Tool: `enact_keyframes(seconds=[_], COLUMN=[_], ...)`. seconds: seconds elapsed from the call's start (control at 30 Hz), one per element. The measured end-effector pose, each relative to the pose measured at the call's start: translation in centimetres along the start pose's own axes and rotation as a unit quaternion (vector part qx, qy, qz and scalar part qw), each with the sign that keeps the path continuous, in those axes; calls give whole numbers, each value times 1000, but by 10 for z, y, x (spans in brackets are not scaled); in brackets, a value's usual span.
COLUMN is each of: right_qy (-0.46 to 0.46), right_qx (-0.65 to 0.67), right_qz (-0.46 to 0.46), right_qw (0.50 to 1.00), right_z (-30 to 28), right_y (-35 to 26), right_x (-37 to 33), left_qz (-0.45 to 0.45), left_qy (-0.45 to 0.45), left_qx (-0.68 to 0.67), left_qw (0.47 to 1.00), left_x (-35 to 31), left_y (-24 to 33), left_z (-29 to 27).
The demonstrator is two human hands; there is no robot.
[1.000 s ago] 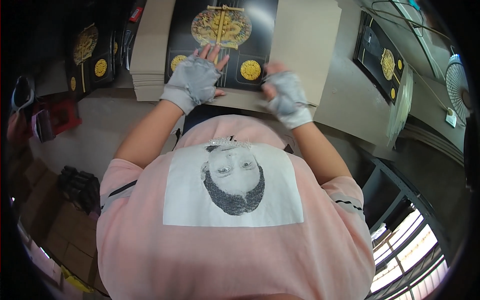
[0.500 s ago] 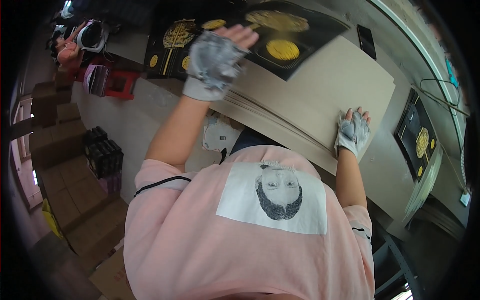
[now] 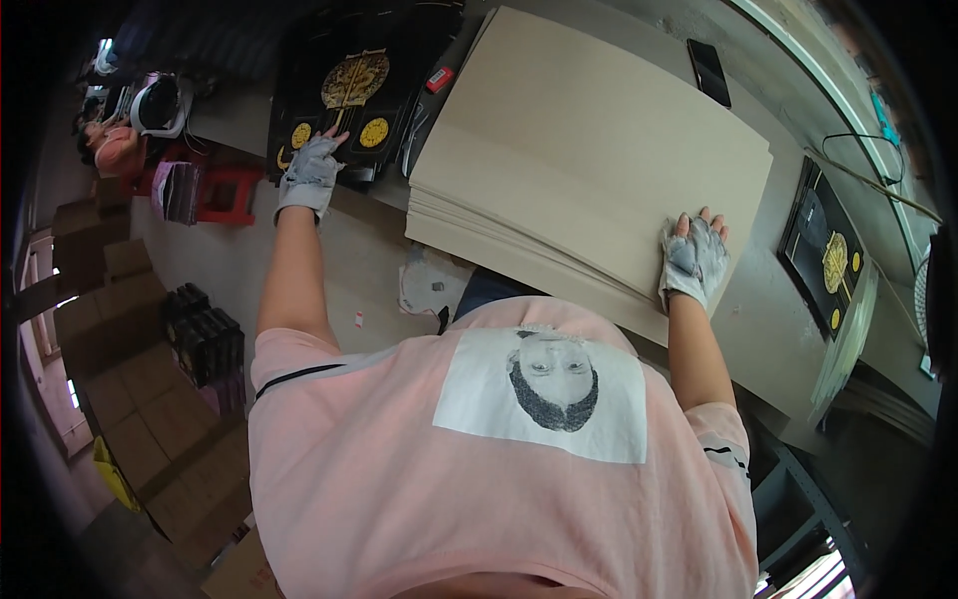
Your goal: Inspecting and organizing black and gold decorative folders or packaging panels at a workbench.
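My left hand, in a grey-white fingerless work glove, is at the near edge of a pile of black printed sheets with gold emblems. Its fingers are stretched out onto the top sheet, and it grips nothing that I can see. My right hand, gloved the same way, lies flat with fingers spread on the near right part of a stack of plain greyish-beige boards. The boards' near edges are slightly fanned out.
A small red object lies between the two piles. Beyond the boards lies a black phone. More black-and-gold sheets are at the right. Cardboard boxes and a red stool stand at left, near another person.
The black-and-gold sheet that hung over the far left of the board stack is off it now. My left hand moved left and down to the black pile; my right hand stayed on the boards.
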State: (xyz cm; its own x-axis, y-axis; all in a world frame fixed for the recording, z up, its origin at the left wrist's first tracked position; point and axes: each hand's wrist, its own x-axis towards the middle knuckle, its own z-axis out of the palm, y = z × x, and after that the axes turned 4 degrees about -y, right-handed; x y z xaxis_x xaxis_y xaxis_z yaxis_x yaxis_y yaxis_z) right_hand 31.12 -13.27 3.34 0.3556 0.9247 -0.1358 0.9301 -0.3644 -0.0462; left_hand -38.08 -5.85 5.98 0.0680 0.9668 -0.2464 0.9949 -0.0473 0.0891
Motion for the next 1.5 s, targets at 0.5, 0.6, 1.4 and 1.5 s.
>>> enact_keyframes(seconds=[0.5, 0.6, 1.4, 1.5], right_qy=[16, 8, 36, 33], right_qx=[-12, -2, -13, 86], right_qz=[4, 6, -75, -175], right_qw=[1000, 1000, 996, 980], right_z=[2, 2, -8, -9], right_y=[-1, -1, -1, -16], right_x=[0, 0, -6, -4], left_qz=[11, -72, 197, 179], left_qy=[73, 48, 34, 36], left_qx=[-36, -147, 21, 75], left_qw=[997, 985, 980, 980], left_x=[45, 60, 55, 56], left_y=[235, 239, 400, 405], left_z=[12, 33, -4, -19])
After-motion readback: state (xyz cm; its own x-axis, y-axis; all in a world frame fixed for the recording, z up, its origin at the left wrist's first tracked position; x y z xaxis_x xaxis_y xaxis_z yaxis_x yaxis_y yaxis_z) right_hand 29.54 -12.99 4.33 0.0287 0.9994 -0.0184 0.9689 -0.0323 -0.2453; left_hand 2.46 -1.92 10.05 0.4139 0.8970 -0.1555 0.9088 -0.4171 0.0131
